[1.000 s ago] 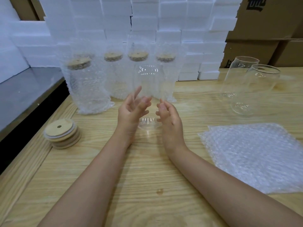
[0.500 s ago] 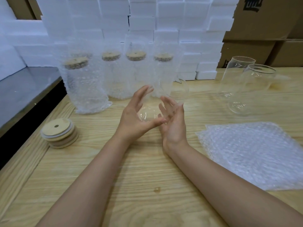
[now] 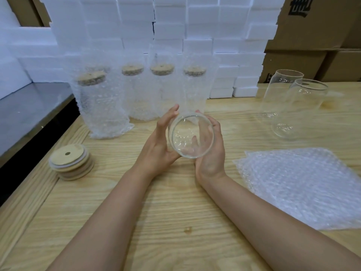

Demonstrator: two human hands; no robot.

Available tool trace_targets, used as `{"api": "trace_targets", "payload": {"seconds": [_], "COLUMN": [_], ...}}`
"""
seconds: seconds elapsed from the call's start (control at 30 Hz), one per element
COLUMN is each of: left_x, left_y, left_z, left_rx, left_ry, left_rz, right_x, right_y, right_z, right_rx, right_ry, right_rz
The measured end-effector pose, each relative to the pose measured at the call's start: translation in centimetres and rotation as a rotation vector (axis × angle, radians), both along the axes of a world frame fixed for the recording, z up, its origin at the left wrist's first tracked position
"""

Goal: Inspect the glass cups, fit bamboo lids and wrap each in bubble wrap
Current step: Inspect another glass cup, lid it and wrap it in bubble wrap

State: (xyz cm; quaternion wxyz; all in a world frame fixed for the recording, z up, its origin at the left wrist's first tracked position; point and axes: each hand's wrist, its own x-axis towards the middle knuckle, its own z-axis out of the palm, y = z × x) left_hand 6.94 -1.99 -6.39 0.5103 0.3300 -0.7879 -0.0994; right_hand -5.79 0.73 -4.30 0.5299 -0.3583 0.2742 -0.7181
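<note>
A clear glass cup is tilted with its mouth toward me, lifted above the wooden table. My left hand holds its left side, fingers along the wall and thumb beneath. My right hand cups the right side, its fingers reaching round the far wall. A stack of bamboo lids lies to the left. Bubble wrap sheets lie to the right. Two bare cups stand at the back right.
Several bubble-wrapped, lidded cups stand in a row behind my hands. White foam blocks are stacked along the back, with cardboard boxes at the right. A grey metal surface runs lower at the left past the table edge.
The cup stood upright between my hands a second ago. It has since been tipped over and turned so that its mouth faces me, and both hands have closed in on it.
</note>
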Motion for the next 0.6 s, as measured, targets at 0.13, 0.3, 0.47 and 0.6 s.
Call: {"api": "trace_targets", "payload": {"seconds": [0.13,0.3,0.47,0.6], "left_x": [0.2,0.1,-0.2,-0.2], "left_y": [0.2,0.6,1.0,1.2], "left_z": [0.2,0.6,1.0,1.1], "left_rx": [0.028,0.036,0.05,0.106], "left_ry": [-0.023,-0.079,-0.084,-0.06], "left_rz": [0.002,0.072,0.097,0.137], "right_x": [0.0,0.0,0.2,0.3], "right_y": [0.2,0.5,0.7,0.8], "right_z": [-0.1,0.2,0.2,0.2], "right_rx": [0.023,0.125,0.146,0.074], "right_ry": [0.016,0.055,0.155,0.301], "right_rz": [-0.03,-0.01,-0.074,-0.135]}}
